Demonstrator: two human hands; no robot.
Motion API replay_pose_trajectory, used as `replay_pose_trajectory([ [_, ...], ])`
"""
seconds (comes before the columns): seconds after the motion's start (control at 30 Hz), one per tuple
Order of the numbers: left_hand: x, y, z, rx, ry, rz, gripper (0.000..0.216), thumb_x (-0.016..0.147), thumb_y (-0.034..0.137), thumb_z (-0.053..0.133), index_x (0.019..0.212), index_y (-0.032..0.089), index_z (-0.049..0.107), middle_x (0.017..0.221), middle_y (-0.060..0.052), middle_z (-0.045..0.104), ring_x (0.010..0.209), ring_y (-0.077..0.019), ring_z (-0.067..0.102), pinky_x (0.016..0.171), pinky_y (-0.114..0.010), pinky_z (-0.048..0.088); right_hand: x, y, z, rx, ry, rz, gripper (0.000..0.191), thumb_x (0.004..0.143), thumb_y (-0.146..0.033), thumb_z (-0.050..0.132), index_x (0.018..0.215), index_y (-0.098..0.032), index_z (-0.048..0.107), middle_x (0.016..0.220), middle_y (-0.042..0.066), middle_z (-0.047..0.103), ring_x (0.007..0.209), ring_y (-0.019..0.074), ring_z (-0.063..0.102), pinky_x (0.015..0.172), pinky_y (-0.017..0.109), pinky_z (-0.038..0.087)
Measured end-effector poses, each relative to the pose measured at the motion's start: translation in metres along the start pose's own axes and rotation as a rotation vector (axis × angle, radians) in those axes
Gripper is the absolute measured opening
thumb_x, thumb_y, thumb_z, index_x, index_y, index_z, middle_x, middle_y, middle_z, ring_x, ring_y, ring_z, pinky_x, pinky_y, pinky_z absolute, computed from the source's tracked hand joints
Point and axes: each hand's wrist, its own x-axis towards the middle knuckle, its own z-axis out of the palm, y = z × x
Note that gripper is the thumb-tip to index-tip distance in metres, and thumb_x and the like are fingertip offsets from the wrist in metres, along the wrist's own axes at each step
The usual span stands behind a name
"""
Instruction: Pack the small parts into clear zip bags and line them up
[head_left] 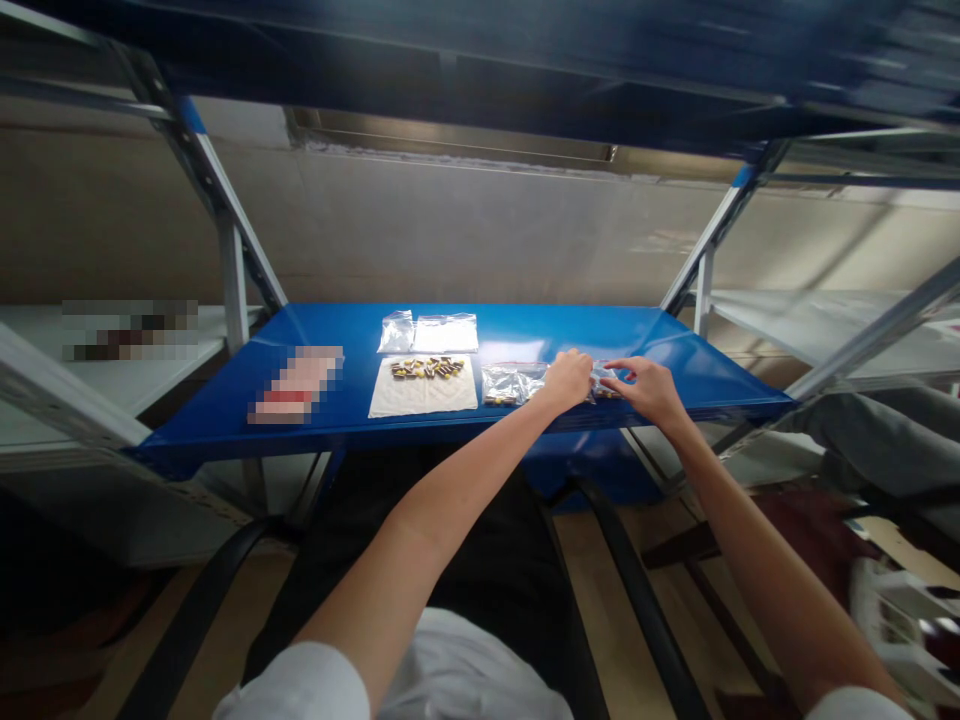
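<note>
Both my hands reach onto a blue shelf (315,335) at its right front. My left hand (568,380) is curled, its fingers pinched on a small clear plastic bag (604,378) that holds small dark and yellow pieces. My right hand (649,388) grips the same bag from the right side with its fingers closed. Just left of my hands lies another filled clear bag (510,383). At the shelf's middle a pale sheet (424,392) carries a pile of several small yellow and dark pieces (427,368).
Two clear bags that look empty (431,332) lie behind the pale sheet. A blurred-out flat item (296,385) rests on the shelf's left part. Grey slanted shelf posts (236,240) stand at both sides, a dark shelf hangs overhead, and white shelves (112,375) adjoin left and right.
</note>
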Motion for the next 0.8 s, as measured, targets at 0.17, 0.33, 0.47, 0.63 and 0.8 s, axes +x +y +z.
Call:
replay_pose_trajectory([
  [0.17,-0.016,0.003,-0.008,0.021,-0.002,0.019,0.020,0.097,0.015,0.059,0.106,0.010,0.077,0.113,-0.021,0.070,0.110,-0.0325,0.067,0.098,-0.041,0.053,-0.007,-0.005,0.006,-0.050,-0.050,-0.049,0.025,0.088,-0.036,0.065,0.097,-0.024,0.084,0.106,0.011,0.082,0.093,0.0339,0.074,0.088,0.043,0.054],
  [0.33,-0.019,0.008,-0.015,0.041,-0.022,0.033,0.017,0.094,0.010,0.061,0.096,0.008,0.078,0.104,-0.023,0.071,0.106,-0.0344,0.067,0.094,-0.040,0.054,-0.010,-0.003,0.010,-0.056,-0.062,-0.048,0.028,0.089,-0.036,0.061,0.093,-0.022,0.084,0.099,0.012,0.082,0.088,0.0346,0.075,0.085,0.044,0.054],
  [0.47,-0.019,0.010,-0.019,0.055,-0.013,0.022,0.022,0.095,0.007,0.055,0.102,0.008,0.076,0.108,-0.022,0.070,0.106,-0.0318,0.067,0.095,-0.038,0.053,-0.006,-0.008,0.005,-0.068,-0.022,-0.062,0.031,0.092,-0.037,0.056,0.096,-0.019,0.082,0.100,0.014,0.082,0.086,0.0342,0.075,0.084,0.044,0.053],
  [0.63,-0.037,-0.013,-0.045,-0.020,0.098,-0.030,0.024,0.100,0.019,0.056,0.117,0.014,0.072,0.116,-0.018,0.069,0.110,-0.0291,0.066,0.097,-0.037,0.053,0.011,-0.056,0.000,-0.010,0.033,-0.064,0.028,0.094,-0.036,0.056,0.096,-0.019,0.080,0.087,0.013,0.080,0.083,0.0322,0.075,0.078,0.041,0.052],
  [0.8,-0.070,-0.082,-0.101,0.050,0.300,-0.162,0.021,0.096,0.018,0.058,0.106,0.014,0.077,0.112,-0.019,0.068,0.108,-0.0324,0.063,0.098,-0.044,0.051,0.050,-0.137,0.028,0.155,-0.049,-0.185,0.017,0.094,-0.031,0.064,0.097,-0.021,0.077,0.080,0.006,0.077,0.073,0.0235,0.071,0.073,0.033,0.050],
])
